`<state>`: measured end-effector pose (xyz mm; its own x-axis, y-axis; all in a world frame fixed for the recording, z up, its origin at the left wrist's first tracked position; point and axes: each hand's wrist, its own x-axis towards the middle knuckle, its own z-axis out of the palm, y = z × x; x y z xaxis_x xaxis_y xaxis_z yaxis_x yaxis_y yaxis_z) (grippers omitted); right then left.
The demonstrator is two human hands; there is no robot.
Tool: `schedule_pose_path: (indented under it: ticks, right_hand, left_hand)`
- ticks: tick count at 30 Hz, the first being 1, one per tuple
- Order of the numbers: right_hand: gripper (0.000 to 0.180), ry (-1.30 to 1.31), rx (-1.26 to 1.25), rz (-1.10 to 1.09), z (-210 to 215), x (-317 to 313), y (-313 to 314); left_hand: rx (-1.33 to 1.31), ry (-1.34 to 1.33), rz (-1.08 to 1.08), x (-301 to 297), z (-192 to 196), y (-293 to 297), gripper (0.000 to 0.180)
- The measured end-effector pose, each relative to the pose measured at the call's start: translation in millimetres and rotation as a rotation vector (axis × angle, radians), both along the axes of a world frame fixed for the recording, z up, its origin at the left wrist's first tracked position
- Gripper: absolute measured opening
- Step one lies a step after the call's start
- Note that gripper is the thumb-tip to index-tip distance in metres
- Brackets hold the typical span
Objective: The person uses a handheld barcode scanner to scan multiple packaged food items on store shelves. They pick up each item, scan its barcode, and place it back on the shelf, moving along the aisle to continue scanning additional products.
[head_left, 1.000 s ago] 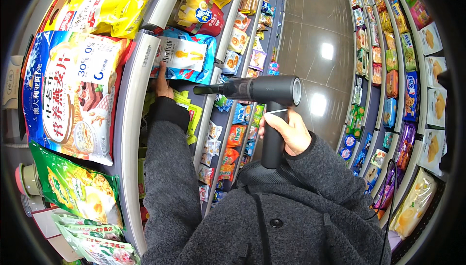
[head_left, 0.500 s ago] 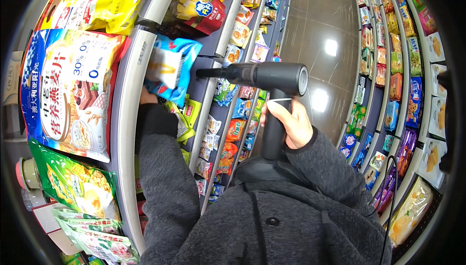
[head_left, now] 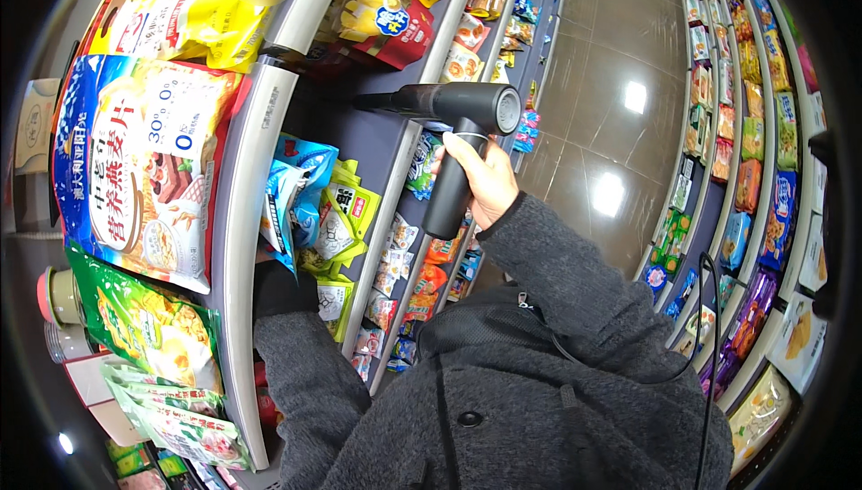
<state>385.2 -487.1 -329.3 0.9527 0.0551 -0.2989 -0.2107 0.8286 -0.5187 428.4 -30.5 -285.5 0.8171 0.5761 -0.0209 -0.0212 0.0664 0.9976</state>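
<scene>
A black handheld vacuum cleaner (head_left: 460,106) with a long narrow nozzle is in my right hand (head_left: 485,180). My fingers are wrapped round its upright handle. The nozzle tip reaches left over the grey shelf (head_left: 337,118), into a bare stretch below the red snack bag (head_left: 382,19). My left arm reaches in under the upper shelf edge, and its dark cuff (head_left: 285,291) lies just below some blue snack bags (head_left: 301,189). The shelf edge and these bags hide my left fingers. Right beside the blue bags lie several yellow-green packets (head_left: 346,212).
The upper left shelf holds a large oatmeal bag (head_left: 139,167) and a green bag (head_left: 144,319) behind a silver shelf edge (head_left: 242,221). Lower shelves carry many small snack packs. A tiled aisle floor (head_left: 602,68) separates them from a stocked shelf (head_left: 745,185); a black cable (head_left: 709,355) hangs there.
My left arm has drawn back toward me, and the blue bags have shifted the same way, uncovering shelf surface. The vacuum has moved left and slightly away, its nozzle now over that uncovered part.
</scene>
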Motion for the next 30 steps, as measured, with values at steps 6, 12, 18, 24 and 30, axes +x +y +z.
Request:
schedule_pose_path:
  ticks: [6,12,18,24,30]
  right_hand:
    - [0.035,-0.005,0.091,0.077,-10.8,46.1,33.0]
    - [0.029,-0.021,0.052,0.120,-6.9,43.6,19.4]
    - [0.033,-0.005,-0.018,0.145,6.4,7.4,-27.0]
    - [0.023,-0.042,-0.021,0.105,-2.9,17.4,-25.4]
    - [0.028,-0.105,0.042,0.123,-9.3,62.0,21.9]
  left_hand:
    - [-0.117,-0.005,0.003,-17.5,-17.2,-3.7,0.042]
    - [-0.365,-0.071,-0.057,3.9,-19.9,-75.1,0.040]
    - [-0.224,-0.069,-0.174,19.7,-30.7,-131.6,0.047]
    - [-0.550,0.201,-0.313,-40.2,-0.4,-142.2,0.046]
    - [-0.515,0.288,-0.147,-130.5,33.3,-161.1,0.049]
